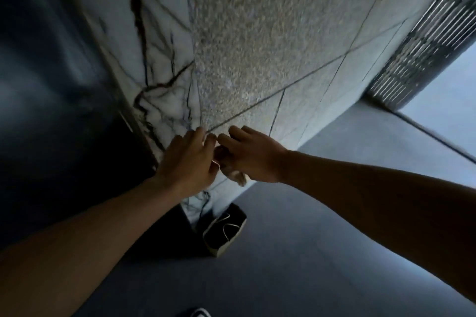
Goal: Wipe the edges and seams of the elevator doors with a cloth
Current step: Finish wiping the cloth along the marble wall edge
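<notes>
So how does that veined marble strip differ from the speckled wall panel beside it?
The marble strip is pale with dark branching veins; the speckled panel is grainy with fine flecks and no veins. The marble strip is narrow and borders the dark elevator door; the speckled panel is wider and crossed by thin straight joint lines. Both are flat wall surfaces.

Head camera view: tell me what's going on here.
A person stands by a white marble door surround with dark veins, next to a dark metal elevator door. The left hand and right hand meet in front of the wall, bunching a small pale cloth between them. The cloth is not on the door at this moment. A dark bag with a pale rim sits on the grey floor below.
</notes>
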A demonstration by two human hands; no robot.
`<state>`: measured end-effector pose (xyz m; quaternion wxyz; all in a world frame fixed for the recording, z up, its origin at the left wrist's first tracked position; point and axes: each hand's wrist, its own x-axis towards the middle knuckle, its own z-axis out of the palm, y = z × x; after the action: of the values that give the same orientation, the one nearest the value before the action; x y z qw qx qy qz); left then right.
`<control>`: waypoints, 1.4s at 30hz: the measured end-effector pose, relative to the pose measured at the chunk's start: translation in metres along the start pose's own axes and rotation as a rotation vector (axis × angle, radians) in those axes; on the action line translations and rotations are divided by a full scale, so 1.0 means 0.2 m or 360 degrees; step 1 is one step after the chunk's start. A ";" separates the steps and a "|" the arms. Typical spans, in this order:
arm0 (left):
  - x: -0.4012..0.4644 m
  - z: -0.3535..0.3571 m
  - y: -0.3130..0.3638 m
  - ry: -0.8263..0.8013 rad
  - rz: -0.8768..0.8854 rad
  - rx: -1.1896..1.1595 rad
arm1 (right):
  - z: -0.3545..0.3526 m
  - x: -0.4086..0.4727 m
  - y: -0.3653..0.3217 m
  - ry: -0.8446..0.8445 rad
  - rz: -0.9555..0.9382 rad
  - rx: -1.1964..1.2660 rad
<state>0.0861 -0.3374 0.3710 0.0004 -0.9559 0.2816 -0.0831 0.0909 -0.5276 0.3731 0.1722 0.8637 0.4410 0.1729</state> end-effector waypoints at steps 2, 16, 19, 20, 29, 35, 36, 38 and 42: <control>-0.02 0.23 -0.03 -0.0078 0.0020 -0.0029 | 0.21 -0.01 -0.07 -0.0099 0.0020 0.0093; -0.23 1.47 -0.04 -0.0731 -0.0189 -0.0333 | 1.40 -0.11 -0.50 -0.0772 0.0230 0.0769; -0.30 1.65 0.08 -0.0904 -0.0341 -0.0496 | 1.60 -0.19 -0.61 -0.0862 0.0234 0.0944; -0.31 1.72 0.10 -0.0954 -0.0401 -0.0539 | 1.68 -0.20 -0.64 -0.0878 0.0209 0.0968; -0.26 2.37 0.22 -0.1371 -0.1059 -0.1013 | 2.31 -0.32 -0.67 -0.0940 0.0086 0.1023; -0.23 2.68 0.23 -0.1355 -0.1364 -0.1244 | 2.56 -0.33 -0.75 -0.0909 0.0021 0.1035; -0.24 2.72 0.22 -0.1367 -0.1412 -0.1263 | 2.60 -0.32 -0.77 -0.0911 0.0027 0.1060; -0.25 2.77 0.21 -0.1353 -0.1472 -0.1277 | 2.64 -0.30 -0.82 -0.0913 -0.0014 0.1084; -0.27 2.88 0.16 -0.1227 -0.1536 -0.1343 | 2.71 -0.24 -0.92 -0.0904 0.0008 0.1127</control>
<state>0.1147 -0.3619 -0.2071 -0.3042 -0.8536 -0.1813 0.3821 0.1782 -0.5439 -0.1941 -0.0203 0.8836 0.4063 -0.2320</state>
